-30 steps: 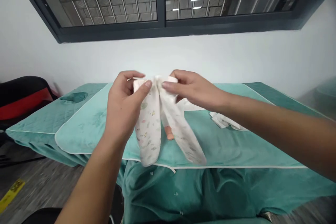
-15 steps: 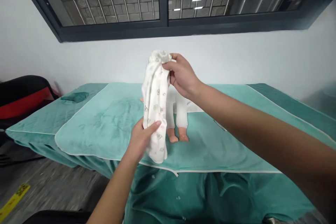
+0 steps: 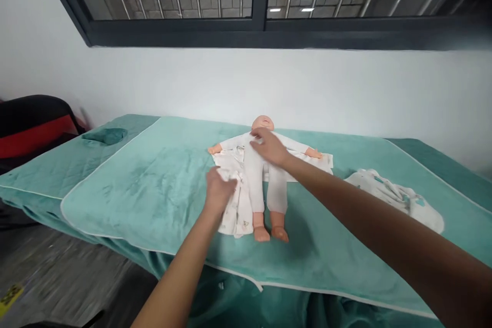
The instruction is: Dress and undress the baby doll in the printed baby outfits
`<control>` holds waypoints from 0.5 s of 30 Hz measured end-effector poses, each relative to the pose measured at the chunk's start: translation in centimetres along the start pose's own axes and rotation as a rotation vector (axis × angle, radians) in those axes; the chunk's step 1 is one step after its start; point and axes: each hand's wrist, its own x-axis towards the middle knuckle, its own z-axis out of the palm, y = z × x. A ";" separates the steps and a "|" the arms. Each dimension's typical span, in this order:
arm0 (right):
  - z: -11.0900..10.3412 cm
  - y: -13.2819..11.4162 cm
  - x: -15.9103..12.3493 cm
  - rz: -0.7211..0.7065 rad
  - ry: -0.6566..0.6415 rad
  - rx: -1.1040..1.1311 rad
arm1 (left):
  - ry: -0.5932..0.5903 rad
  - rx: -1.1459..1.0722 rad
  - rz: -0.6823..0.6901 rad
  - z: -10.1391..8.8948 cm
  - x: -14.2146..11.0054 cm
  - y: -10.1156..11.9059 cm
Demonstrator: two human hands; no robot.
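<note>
A baby doll [image 3: 277, 189] in white clothes lies on its back on the bed, arms stretched to both sides and bare feet toward me. Close against its legs on the left lie white baby pants [image 3: 238, 210] with small printed figures. My left hand [image 3: 220, 188] is over the left edge of the pants, thumb apart from the fingers; whether it touches the cloth is hard to see. Above the doll's chest is my right hand [image 3: 269, 147], its fingers apart and holding nothing. It hides part of the chest. A printed white cloth [image 3: 326, 161] shows beneath the doll's arms.
A crumpled white garment with green patches [image 3: 395, 197] lies at the right, partly behind my right forearm. Green plush covers [image 3: 154, 189] spread over the bed, with a hole [image 3: 105, 136] at the left end. A black and red chair [image 3: 38, 130] stands at far left.
The pants have gone from being held up in both hands to lying beside the doll. Both hands have let their grip loosen and the view has shifted, showing the whole doll and the crumpled garment.
</note>
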 end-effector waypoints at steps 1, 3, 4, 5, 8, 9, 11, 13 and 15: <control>-0.4 1.9 1.0 0.055 0.076 -0.052 | -0.051 0.109 0.059 0.9 0.7 -0.4; -1.3 5.7 2.7 0.181 0.130 -0.138 | -0.101 0.272 0.204 2.1 1.9 -0.6; -1.6 7.5 3.5 0.253 0.123 -0.160 | -0.141 0.311 0.246 2.6 2.4 -0.4; -1.9 9.0 4.1 0.326 0.103 -0.165 | -0.205 0.333 0.249 3.0 3.0 -0.1; -2.3 12.4 5.8 0.470 0.028 -0.134 | -0.453 0.350 0.108 4.3 5.2 1.3; -2.3 13.1 6.3 0.487 0.003 -0.127 | -0.499 0.325 0.069 4.8 6.0 1.6; -2.3 13.7 7.4 0.502 -0.057 -0.149 | -0.511 0.218 0.038 5.7 7.4 2.0; -2.2 13.7 8.4 0.538 -0.111 -0.218 | -0.508 0.091 0.032 6.2 8.1 2.1; -2.1 13.3 9.3 0.575 -0.130 -0.292 | -0.512 -0.025 0.069 6.0 8.2 2.1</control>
